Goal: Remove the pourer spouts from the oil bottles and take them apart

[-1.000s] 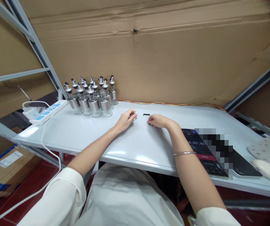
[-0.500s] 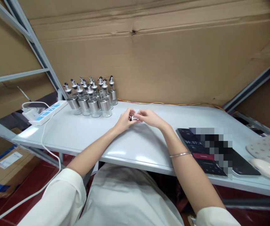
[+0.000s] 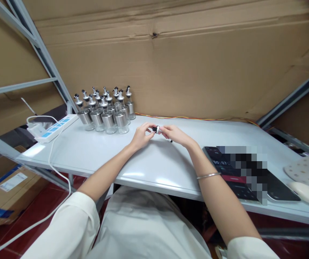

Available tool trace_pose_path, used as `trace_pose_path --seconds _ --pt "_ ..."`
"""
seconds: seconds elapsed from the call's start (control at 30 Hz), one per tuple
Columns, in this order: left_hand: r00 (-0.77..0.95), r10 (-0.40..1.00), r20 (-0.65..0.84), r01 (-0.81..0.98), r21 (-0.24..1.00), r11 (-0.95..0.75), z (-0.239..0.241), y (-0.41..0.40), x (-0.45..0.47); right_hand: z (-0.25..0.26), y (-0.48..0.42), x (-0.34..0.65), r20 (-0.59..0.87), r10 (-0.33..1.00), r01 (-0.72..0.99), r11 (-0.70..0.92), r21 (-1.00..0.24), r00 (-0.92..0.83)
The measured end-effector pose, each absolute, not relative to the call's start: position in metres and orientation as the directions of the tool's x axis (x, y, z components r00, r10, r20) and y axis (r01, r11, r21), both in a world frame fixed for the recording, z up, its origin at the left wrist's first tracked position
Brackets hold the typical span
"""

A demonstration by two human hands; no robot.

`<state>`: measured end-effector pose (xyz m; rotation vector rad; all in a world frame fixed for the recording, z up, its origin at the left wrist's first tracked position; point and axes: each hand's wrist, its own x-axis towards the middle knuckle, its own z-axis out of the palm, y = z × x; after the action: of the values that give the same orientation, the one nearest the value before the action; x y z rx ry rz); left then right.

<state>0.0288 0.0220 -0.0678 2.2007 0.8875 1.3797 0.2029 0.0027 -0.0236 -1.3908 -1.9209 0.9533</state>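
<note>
Both of my hands hold a small pour spout [image 3: 157,129] just above the middle of the white table [image 3: 154,162]. My left hand [image 3: 142,136] pinches its black stopper end. My right hand [image 3: 176,134] is closed round the silver end, and a small black tip shows below the fingers. To the left of my hands stand several glass bottles with steel sleeves [image 3: 108,120], in a close group. Most carry silver and black pour spouts; a bottle at the front right [image 3: 122,122] shows an open neck.
A white power strip [image 3: 58,128] with a plugged-in charger lies at the table's left end, its cable hanging over the edge. At right lie a tablet with a running timer [image 3: 224,172] and a white mouse [image 3: 307,193]. A cardboard wall [image 3: 183,72] stands behind.
The pour spout has turned between my fingers, so its black stopper end now shows on the left. My hands have drawn slightly apart along it.
</note>
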Motion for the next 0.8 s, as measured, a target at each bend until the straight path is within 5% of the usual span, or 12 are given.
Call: trace_pose_path --seconds 0.27,0.43,0.57,0.67,0.8 --pt "0.400 0.677 0.618 0.496 0.475 -0.727 -0.065 0.022 0.026 -0.017 -0.004 0.204 -0.010 0.939 0.427 0.147 -0.892 -0.344" --pt "0.522 0.570 0.635 0.678 0.097 -0.729 -0.060 0.028 0.021 -0.018 -0.004 0.204 0.025 0.930 0.361 0.167 -0.917 -0.367" --pt "0.627 0.401 0.668 0.641 -0.149 -0.753 -0.054 0.043 0.018 -0.021 -0.001 0.201 0.071 0.902 0.221 0.180 -0.958 -0.426" --pt "0.615 0.393 0.684 0.628 -0.123 -0.768 -0.053 0.053 0.022 -0.024 0.002 0.199 0.106 0.903 0.179 0.196 -0.964 -0.416" --pt "0.516 0.532 0.671 0.642 0.108 -0.759 -0.053 0.058 0.029 -0.026 0.005 0.197 0.150 0.920 0.225 0.242 -0.944 -0.361"
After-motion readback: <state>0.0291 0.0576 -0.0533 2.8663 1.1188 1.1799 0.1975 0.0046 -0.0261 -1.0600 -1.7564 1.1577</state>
